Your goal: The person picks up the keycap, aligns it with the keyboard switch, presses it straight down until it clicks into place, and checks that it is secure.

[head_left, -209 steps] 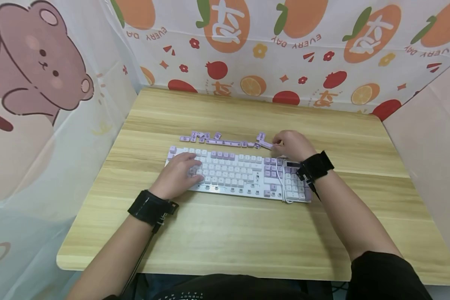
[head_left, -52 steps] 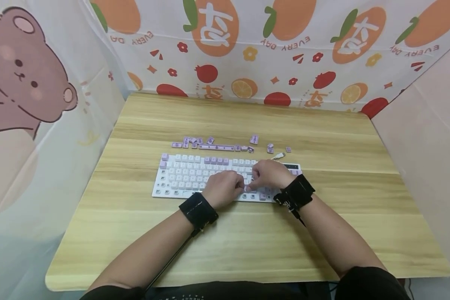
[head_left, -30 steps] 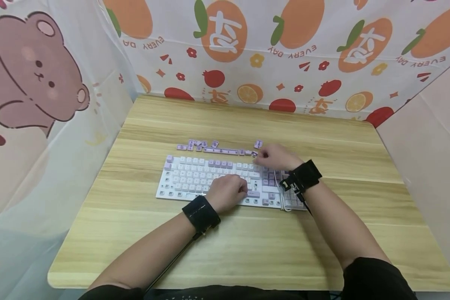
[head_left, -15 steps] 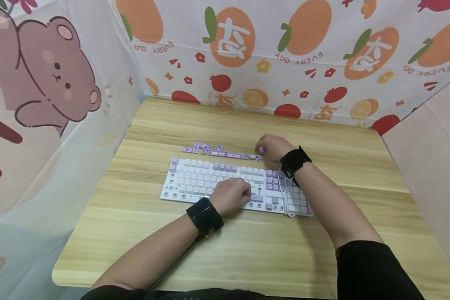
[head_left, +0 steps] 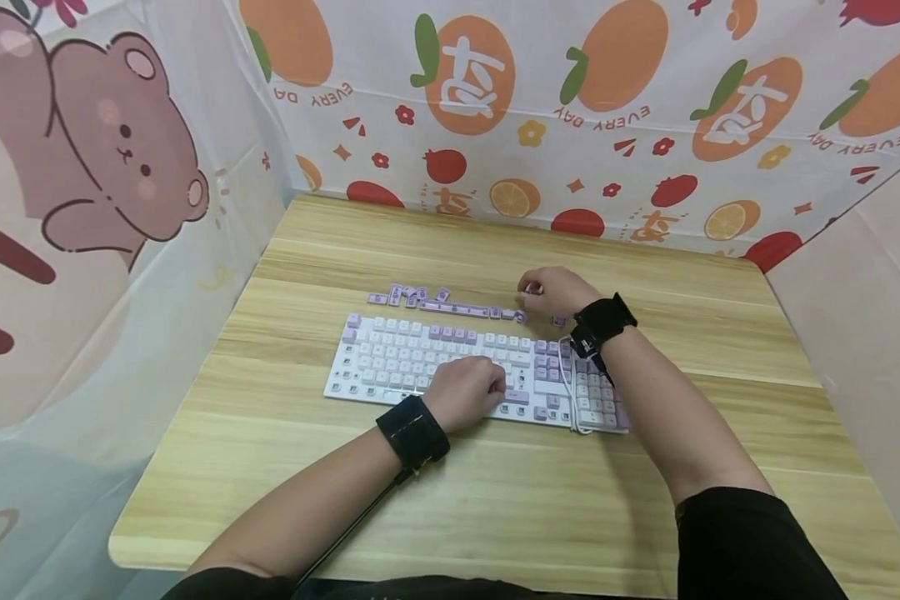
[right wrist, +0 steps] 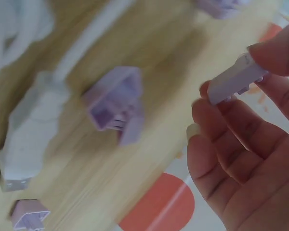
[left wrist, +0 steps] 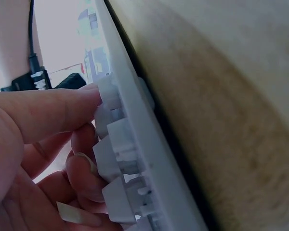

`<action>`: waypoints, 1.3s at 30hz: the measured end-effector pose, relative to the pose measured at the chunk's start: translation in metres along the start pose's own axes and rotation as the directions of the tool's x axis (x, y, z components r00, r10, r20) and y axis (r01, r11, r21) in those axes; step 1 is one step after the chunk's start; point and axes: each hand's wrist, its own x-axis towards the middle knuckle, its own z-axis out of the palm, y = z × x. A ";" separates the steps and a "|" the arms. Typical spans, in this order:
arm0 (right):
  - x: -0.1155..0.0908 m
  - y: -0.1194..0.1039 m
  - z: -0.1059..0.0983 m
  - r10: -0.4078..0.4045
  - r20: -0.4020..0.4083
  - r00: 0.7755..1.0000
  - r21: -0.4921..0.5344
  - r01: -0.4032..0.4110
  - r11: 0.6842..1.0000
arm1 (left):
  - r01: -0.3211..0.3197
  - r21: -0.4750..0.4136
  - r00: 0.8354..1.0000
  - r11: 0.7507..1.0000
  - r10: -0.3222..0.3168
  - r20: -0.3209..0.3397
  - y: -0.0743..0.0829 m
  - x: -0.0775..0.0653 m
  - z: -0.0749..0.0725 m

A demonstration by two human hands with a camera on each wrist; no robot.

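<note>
A white and lilac keyboard (head_left: 397,354) lies on the wooden table, with bare switches showing along its left end and front row. My left hand (head_left: 463,392) rests loosely curled over its front middle, the thumb (left wrist: 62,108) against a white keycap (left wrist: 109,91). Behind the keyboard, my right hand (head_left: 566,292) pinches a lilac keycap (right wrist: 236,79) between thumb and fingers, above the table. A long lilac keycap (head_left: 516,397) sits on the keyboard just right of the left hand.
Loose lilac keycaps, with a long space bar (head_left: 453,309) among them, line the table behind the keyboard. In the right wrist view, another keycap (right wrist: 116,101) lies beside a white USB plug (right wrist: 31,130). The bundled white cable (head_left: 570,387) crosses the keyboard's right part.
A long lilac keycap has gone from the table onto the keyboard. My left hand moved right to the keyboard's middle; my right hand went back behind the keyboard and picked up a loose keycap.
</note>
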 end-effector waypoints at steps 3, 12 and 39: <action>-0.006 0.000 -0.006 0.005 -0.046 0.999 0.124 0.000 0.992 | -0.004 0.013 1.000 1.000 0.004 -0.007 0.001 0.000 0.000; -0.035 -0.009 -0.004 0.007 -0.190 0.982 0.397 0.071 0.915 | -0.002 0.005 1.000 1.000 0.002 -0.002 0.002 -0.002 0.003; -0.095 -0.030 0.007 0.092 -0.291 0.952 0.608 0.110 0.786 | 0.021 -0.013 1.000 1.000 -0.021 0.008 -0.001 0.004 0.004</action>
